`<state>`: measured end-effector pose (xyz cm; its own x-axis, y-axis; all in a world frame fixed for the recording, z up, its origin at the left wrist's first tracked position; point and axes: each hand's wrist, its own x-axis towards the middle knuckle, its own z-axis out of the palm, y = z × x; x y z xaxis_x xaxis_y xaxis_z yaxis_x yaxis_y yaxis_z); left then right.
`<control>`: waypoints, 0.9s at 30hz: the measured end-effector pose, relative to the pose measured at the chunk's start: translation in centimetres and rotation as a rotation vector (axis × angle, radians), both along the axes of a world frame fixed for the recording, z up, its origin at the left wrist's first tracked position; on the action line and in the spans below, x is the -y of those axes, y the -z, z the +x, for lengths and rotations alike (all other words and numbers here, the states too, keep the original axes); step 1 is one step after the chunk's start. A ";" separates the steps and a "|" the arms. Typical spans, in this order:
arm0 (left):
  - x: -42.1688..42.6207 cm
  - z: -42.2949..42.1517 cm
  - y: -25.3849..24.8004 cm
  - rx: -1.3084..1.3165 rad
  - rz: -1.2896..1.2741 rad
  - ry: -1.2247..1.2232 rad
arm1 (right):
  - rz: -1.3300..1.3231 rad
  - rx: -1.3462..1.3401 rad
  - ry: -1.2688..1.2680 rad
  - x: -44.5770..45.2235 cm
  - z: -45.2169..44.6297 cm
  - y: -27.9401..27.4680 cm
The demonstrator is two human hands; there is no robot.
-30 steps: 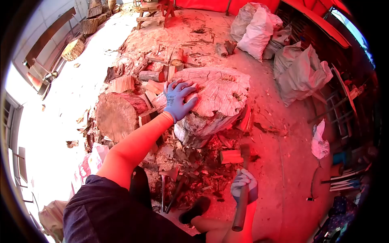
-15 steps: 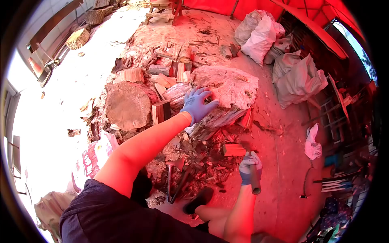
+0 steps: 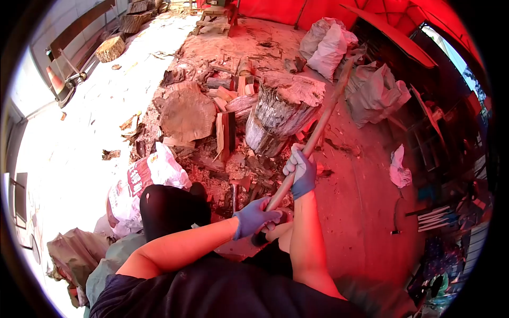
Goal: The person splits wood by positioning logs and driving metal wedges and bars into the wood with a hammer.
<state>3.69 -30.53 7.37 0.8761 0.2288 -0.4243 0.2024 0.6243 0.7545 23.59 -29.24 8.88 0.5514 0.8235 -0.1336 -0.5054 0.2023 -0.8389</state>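
Head view: wood chips (image 3: 241, 168) litter the floor (image 3: 360, 228) before a red sheet (image 3: 275, 11); left hand (image 3: 256, 218) and right hand (image 3: 303, 170) grip a handle (image 3: 324, 123), aslant, its far end unclear against sacks (image 3: 375, 93).

Blue gloves (image 3: 304, 180), greyish over the right fingers (image 3: 291, 163), are worn with a dark short-sleeved shirt (image 3: 222, 286) and black legwear (image 3: 172, 217) with a small pale spot (image 3: 148, 195).

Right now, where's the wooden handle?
In the head view, right of centre: the wooden handle slants up beside the upright stump, gripped by right hand above left hand.
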 end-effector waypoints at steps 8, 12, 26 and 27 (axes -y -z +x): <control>5.8 1.3 8.6 -0.189 0.622 -0.468 | -0.449 0.027 -0.160 -0.5 -5.5 4.3; 5.6 0.6 8.3 -0.133 0.353 -0.545 | -0.549 0.087 -0.080 -1.9 -7.2 5.7; 2.5 -1.4 7.5 -0.157 -0.116 -0.304 | -0.586 -0.042 -0.208 -4.7 -5.3 10.6; 2.7 -1.1 9.1 -0.202 0.013 -0.367 | -0.566 -0.055 -0.233 -4.9 -5.4 10.7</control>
<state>2.62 -33.21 -1.70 0.6348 0.5169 -0.5744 0.1130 0.6733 0.7307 18.19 -24.39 -1.84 0.3450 0.7147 -0.6084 -0.5282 -0.3880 -0.7553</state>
